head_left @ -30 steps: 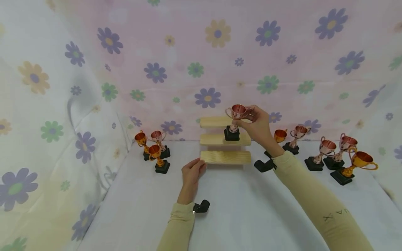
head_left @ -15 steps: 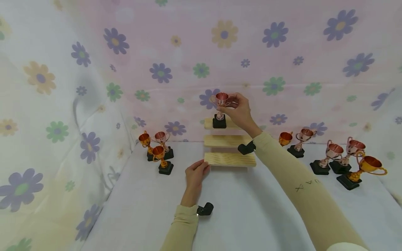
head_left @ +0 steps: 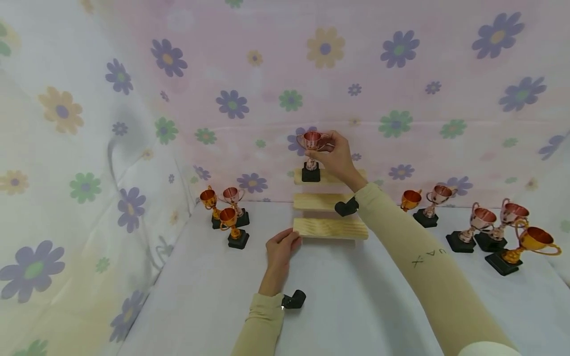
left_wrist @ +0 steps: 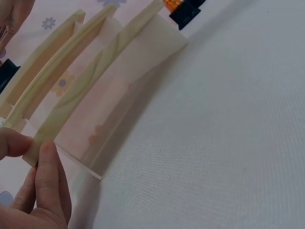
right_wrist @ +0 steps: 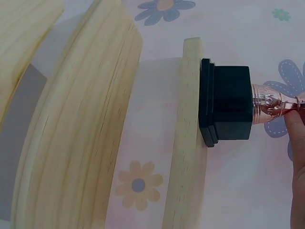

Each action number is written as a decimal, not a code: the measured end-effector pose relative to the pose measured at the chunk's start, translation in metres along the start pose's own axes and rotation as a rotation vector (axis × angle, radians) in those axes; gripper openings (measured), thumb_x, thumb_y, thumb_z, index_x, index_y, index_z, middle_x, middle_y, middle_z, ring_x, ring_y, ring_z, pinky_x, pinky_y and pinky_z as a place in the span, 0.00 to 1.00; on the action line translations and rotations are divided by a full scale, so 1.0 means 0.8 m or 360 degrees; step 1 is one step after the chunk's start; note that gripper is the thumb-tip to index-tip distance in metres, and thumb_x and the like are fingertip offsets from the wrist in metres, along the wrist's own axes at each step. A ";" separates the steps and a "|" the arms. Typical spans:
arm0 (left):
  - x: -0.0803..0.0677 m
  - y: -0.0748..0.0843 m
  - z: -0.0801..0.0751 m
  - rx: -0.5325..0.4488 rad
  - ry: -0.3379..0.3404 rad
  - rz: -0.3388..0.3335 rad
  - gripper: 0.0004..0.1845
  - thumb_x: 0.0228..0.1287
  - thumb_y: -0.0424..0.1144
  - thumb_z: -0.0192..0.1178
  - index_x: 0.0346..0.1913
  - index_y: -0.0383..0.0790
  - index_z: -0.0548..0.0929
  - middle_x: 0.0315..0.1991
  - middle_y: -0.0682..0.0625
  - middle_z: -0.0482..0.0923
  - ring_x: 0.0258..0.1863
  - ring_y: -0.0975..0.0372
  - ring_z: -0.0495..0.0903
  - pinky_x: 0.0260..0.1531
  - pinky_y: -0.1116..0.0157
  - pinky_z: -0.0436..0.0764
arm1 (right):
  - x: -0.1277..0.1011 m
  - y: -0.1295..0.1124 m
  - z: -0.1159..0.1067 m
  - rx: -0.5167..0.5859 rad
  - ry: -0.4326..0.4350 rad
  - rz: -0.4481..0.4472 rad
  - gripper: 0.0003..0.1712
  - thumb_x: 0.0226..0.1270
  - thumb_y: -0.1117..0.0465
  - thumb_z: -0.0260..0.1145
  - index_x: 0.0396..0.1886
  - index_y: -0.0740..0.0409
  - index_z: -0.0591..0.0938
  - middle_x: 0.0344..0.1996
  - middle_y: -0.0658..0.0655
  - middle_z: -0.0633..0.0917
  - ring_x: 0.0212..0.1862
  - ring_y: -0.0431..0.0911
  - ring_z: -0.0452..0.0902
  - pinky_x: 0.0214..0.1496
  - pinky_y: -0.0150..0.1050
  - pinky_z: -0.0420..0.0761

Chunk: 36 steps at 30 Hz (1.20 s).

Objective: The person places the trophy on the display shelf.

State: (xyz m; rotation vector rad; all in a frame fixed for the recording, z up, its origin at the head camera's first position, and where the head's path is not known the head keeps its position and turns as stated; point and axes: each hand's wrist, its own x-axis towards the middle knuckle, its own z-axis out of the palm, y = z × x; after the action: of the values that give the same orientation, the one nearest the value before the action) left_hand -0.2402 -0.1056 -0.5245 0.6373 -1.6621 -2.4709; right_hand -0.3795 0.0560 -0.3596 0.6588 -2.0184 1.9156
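Head view: right hand (head_left: 340,158) pinches rose trophy (head_left: 311,141) by its cup, base seated on top step (head_left: 327,176) at worktop's rear edge; left hand (head_left: 280,249) grips bottom step (head_left: 331,228); light, rigid, likely top-heavy

The right arm, in a pale yellow sleeve, stretches far forward and up, its right hand (head_left: 337,157) raised with fingers curled in a pinch. The left arm lies shorter and lower; the left hand (head_left: 280,248) pinches with thumb and forefinger, wrist straight.
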 end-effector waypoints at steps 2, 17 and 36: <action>-0.001 0.000 0.001 0.0004 0.0005 0.0003 0.15 0.63 0.23 0.64 0.52 0.21 0.82 0.42 0.39 0.82 0.34 0.62 0.86 0.43 0.66 0.89 | 0.003 0.007 0.003 0.0004 0.0007 0.0000 0.24 0.55 0.77 0.76 0.50 0.75 0.76 0.39 0.55 0.81 0.35 0.37 0.82 0.41 0.26 0.85; 0.000 -0.001 0.002 -0.0016 -0.0010 -0.0026 0.17 0.64 0.25 0.65 0.54 0.22 0.82 0.43 0.40 0.82 0.35 0.63 0.86 0.49 0.62 0.88 | 0.006 0.008 0.024 -0.0118 -0.0014 0.0058 0.24 0.61 0.71 0.75 0.51 0.75 0.73 0.45 0.68 0.80 0.46 0.56 0.82 0.49 0.36 0.84; -0.003 -0.005 0.005 -0.0086 0.0052 0.0031 0.15 0.63 0.23 0.64 0.52 0.19 0.82 0.37 0.43 0.83 0.32 0.63 0.85 0.41 0.66 0.89 | 0.005 0.010 0.029 -0.0161 0.0056 0.0030 0.25 0.59 0.71 0.76 0.50 0.76 0.73 0.46 0.69 0.80 0.44 0.51 0.80 0.51 0.38 0.84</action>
State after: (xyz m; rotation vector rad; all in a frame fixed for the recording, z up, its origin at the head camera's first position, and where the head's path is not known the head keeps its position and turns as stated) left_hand -0.2390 -0.0999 -0.5266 0.6483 -1.5770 -2.4687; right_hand -0.3844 0.0326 -0.3663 0.5793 -2.0912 1.8080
